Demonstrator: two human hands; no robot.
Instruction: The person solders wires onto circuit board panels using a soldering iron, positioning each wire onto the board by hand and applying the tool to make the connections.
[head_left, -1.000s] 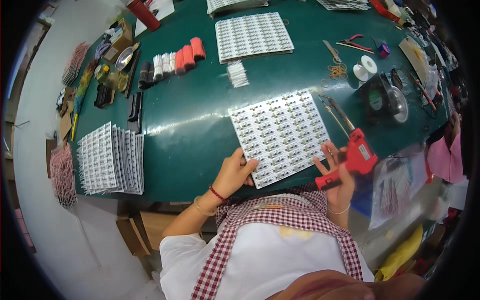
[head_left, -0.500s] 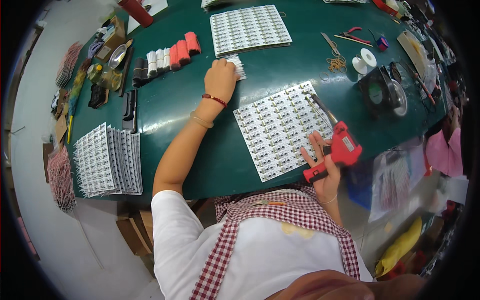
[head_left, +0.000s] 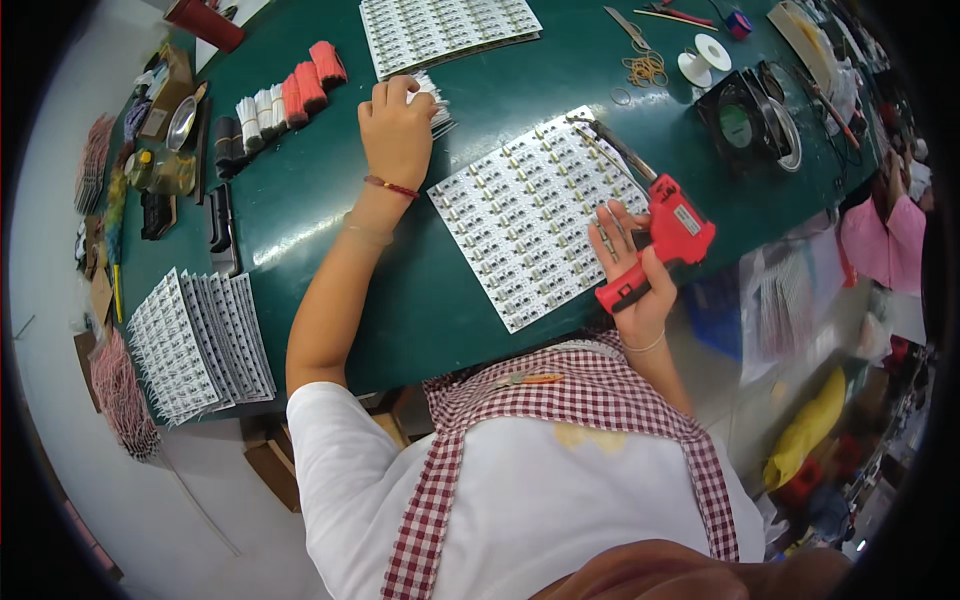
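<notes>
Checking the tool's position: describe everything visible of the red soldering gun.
The red soldering gun looks plastic, with a pale label, black handle details, a metal barrel and a thin rod alongside. The right hand holds its handle; the barrel slants up-left over a corner of the white circuit-board panel. Tip contact is unclear.

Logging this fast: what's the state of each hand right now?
Left hand: at the white bundle; grip cannot be told.
Right hand: holding the red soldering gun.

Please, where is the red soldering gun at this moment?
In the head view, the red soldering gun is right of centre, in the person's right grip, at the right edge of the white circuit-board sheet.
</notes>
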